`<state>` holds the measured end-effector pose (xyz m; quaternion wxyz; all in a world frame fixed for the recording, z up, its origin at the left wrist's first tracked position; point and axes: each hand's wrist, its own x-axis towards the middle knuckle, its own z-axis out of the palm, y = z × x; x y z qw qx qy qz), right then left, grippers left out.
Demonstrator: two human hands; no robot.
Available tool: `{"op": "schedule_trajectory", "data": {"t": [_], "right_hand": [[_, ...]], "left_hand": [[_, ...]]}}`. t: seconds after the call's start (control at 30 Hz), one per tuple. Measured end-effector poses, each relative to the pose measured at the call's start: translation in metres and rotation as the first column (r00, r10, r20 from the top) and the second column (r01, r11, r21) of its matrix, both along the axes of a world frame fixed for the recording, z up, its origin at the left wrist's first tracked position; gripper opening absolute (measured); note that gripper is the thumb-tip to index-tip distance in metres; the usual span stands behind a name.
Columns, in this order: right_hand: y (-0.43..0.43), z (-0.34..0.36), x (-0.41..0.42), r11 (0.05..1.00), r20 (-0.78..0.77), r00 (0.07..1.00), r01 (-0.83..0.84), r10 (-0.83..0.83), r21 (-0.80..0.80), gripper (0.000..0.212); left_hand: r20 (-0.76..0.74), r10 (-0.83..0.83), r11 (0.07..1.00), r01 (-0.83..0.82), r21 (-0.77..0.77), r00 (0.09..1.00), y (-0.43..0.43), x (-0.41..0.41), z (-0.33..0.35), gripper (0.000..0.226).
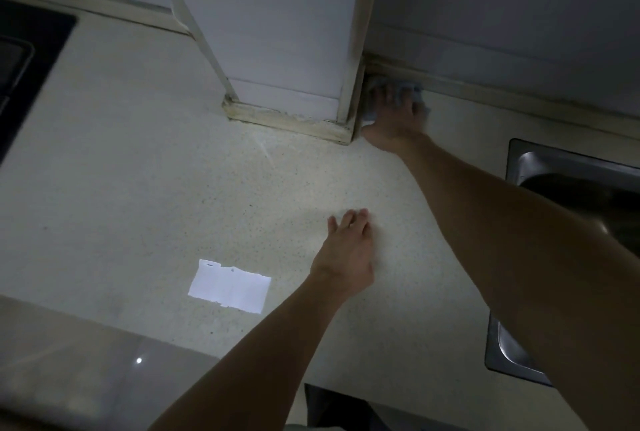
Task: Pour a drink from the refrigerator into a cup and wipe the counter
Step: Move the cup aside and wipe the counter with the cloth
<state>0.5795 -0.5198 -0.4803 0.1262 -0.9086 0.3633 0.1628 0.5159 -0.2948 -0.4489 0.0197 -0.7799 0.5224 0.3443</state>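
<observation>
A pale speckled counter (173, 167) fills the view. My right hand (394, 119) lies flat on a blue cloth (414, 89), pressing it into the back corner where the counter meets the wall and a white tiled pillar (277, 32). Most of the cloth is hidden under the fingers. My left hand (346, 250) rests on the counter nearer to me with straight fingers and holds nothing. No cup or drink is in view.
A steel sink (540, 167) is sunk into the counter at the right, partly behind my right forearm. A dark hob (24, 60) sits at the far left. A white scrap of paper (228, 285) lies left of my left hand. The counter's front edge runs along the lower left.
</observation>
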Motion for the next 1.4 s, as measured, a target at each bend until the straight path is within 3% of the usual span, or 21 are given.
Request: {"op": "schedule_trajectory", "data": {"t": [0.43,0.7,0.97,1.2,1.4], "right_hand": [[-0.016,0.002,-0.033,0.979,0.003,0.982,-0.188,0.189,-0.083,0.085],[-0.067,0.001,-0.121,0.992,-0.066,0.994,0.081,-0.087,-0.098,0.085],[-0.032,0.000,-0.087,0.955,-0.071,0.952,0.295,-0.297,-0.034,0.082],[0.021,0.001,-0.039,0.999,-0.032,0.999,-0.043,0.042,-0.027,0.086],[0.048,0.008,-0.046,0.986,-0.079,0.983,-0.167,0.166,-0.017,0.088]], "left_hand": [[-0.098,0.053,0.997,-0.057,-0.042,0.994,0.003,0.008,-0.003,0.062],[-0.099,0.029,0.998,-0.034,-0.055,0.995,0.004,0.010,-0.004,0.060],[-0.056,0.012,0.998,-0.016,-0.062,0.998,0.006,0.004,-0.007,0.063],[-0.020,-0.016,0.997,0.014,-0.077,1.000,0.014,0.003,-0.014,0.069],[-0.026,0.019,0.992,-0.022,-0.124,0.999,0.025,0.002,-0.009,0.066]]}}
